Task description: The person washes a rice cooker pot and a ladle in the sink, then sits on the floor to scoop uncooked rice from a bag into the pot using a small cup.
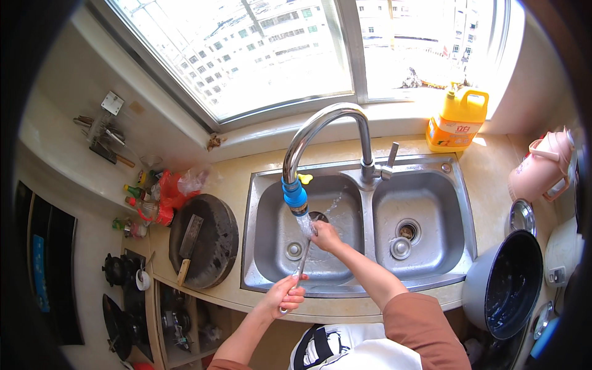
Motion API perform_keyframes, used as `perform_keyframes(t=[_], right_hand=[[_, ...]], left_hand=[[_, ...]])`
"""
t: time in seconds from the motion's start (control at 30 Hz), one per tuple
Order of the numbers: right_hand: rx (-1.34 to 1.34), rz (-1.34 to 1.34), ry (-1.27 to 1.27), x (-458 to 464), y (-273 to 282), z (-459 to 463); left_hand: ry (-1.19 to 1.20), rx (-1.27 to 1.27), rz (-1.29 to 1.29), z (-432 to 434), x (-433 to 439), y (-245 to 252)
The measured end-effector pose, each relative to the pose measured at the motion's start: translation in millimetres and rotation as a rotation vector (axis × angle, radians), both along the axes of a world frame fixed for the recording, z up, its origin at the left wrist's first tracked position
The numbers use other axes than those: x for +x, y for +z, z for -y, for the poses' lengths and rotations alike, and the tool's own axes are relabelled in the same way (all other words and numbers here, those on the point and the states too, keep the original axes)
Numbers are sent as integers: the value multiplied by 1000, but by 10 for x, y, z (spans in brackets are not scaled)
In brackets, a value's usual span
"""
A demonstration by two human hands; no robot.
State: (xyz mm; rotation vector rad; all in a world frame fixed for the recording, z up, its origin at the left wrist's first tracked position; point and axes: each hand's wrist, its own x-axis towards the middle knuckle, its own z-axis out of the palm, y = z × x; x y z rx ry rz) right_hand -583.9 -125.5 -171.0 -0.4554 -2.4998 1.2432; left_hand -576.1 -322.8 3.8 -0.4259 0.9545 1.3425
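Over the left sink basin, my left hand grips the end of the long metal handle of a utensil, probably a ladle. My right hand is closed around its far end, just below the dark rounded head, which it partly covers. Water runs from the blue nozzle of the curved chrome faucet onto the utensil and the fingers of my right hand. Droplets splash toward the back of the basin.
The right basin has a drain strainer beside its drain. A cleaver lies on a round dark chopping board at left. A large pot leans at right, near a pink jug. A yellow detergent bottle stands behind.
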Motion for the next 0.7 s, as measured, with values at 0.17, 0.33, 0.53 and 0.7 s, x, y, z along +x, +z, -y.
perform_keyframes(t=[0.17,0.33,0.53,0.7], right_hand=[[198,168,-139,-12,47,-252],[27,85,120,35,37,-82],[-98,25,-264,154,255,-299],[-259,-134,-400,0,152,-366]], left_hand=[[-44,-11,3,129,69,-104],[-177,-65,-143,93,32,-92],[-294,-137,-423,320,17,-354],[-335,-220,-786,337,135,-415]])
